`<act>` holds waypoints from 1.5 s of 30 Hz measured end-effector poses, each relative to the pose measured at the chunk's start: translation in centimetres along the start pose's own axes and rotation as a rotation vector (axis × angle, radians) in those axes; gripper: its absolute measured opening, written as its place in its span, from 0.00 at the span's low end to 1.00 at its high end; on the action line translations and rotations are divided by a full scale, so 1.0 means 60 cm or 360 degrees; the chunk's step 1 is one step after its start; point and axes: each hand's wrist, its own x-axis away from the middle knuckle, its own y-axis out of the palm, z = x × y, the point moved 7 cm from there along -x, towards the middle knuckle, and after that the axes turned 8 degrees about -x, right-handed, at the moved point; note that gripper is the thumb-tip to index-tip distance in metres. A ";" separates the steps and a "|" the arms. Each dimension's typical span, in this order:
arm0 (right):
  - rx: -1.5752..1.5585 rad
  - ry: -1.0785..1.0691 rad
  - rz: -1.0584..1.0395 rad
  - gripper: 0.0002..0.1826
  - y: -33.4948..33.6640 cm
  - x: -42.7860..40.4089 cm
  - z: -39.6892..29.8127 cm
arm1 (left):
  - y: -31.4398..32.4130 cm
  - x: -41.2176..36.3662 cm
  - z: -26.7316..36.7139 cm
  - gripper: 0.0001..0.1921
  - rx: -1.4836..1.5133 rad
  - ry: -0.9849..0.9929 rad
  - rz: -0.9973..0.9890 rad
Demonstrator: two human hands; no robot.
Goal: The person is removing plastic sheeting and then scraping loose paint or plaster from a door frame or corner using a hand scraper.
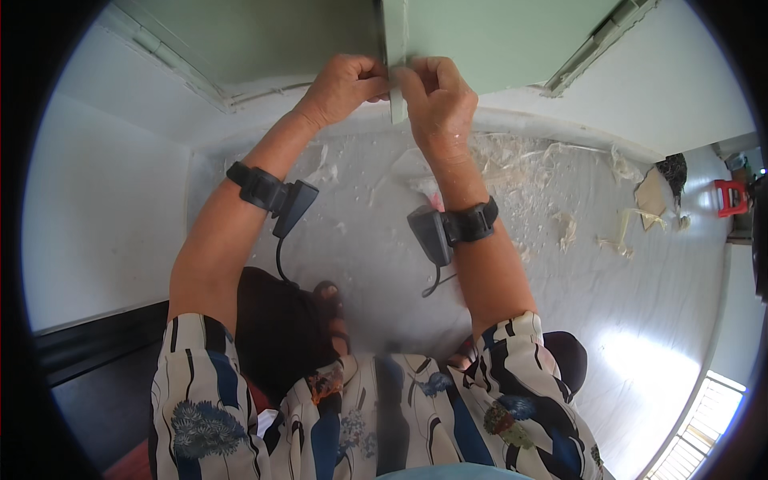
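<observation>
Above the floor, a narrow pale green upright edge (396,66), like the edge of a door or panel, juts down between my two hands. My left hand (347,84) is at its left side, thumb and fingers bent together against it. On the other side my right hand (443,99) has its thumb and curled forefinger at the same edge, slightly blurred. Whether either hand pinches a thin film there cannot be made out. A light green panel (498,42) spreads to the right of the edge, and a darker shaded green surface (282,42) lies to the left.
Torn clear plastic film (564,231) and white crumbs litter the grey floor (384,240). A cardboard piece (651,198) lies at right, near a red plastic stool (731,198). A white wall (102,210) stands at left. Black strapped devices (264,189) with cables sit on both forearms.
</observation>
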 end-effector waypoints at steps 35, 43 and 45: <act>-0.0547 0.0198 -0.0140 0.08 0.013 -0.044 -0.041 | 0.005 0.004 0.001 0.13 -0.0084 0.0067 0.0007; -0.1107 0.0456 -0.0425 0.09 0.011 -0.023 -0.090 | 0.007 -0.006 -0.015 0.07 -0.0018 0.0169 0.0040; -0.1112 0.0364 -0.0588 0.08 0.005 -0.017 -0.113 | 0.008 -0.002 0.001 0.07 -0.0241 0.0297 0.0031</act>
